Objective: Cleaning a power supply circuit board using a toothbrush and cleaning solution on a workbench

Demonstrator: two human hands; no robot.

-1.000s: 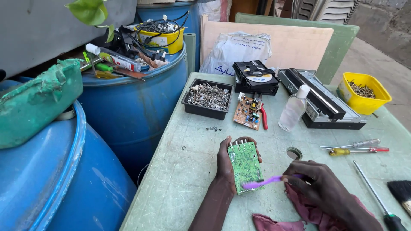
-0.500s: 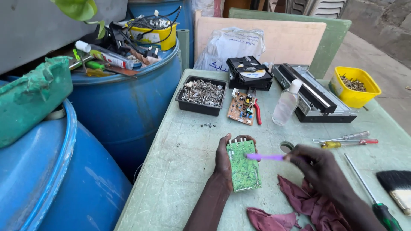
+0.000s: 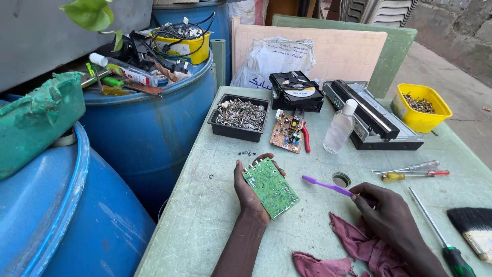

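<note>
Now left hand [image 3: 249,187] cradles green circuit board [image 3: 270,187]; right hand [image 3: 388,218] grips purple toothbrush [image 3: 326,185].

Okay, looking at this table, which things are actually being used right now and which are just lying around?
In use:
left hand holding the green circuit board
right hand holding the purple toothbrush

Lying about:
black tray of screws
brown circuit board
clear bottle
yellow tub
screwdrivers
red rag
black brush
</note>
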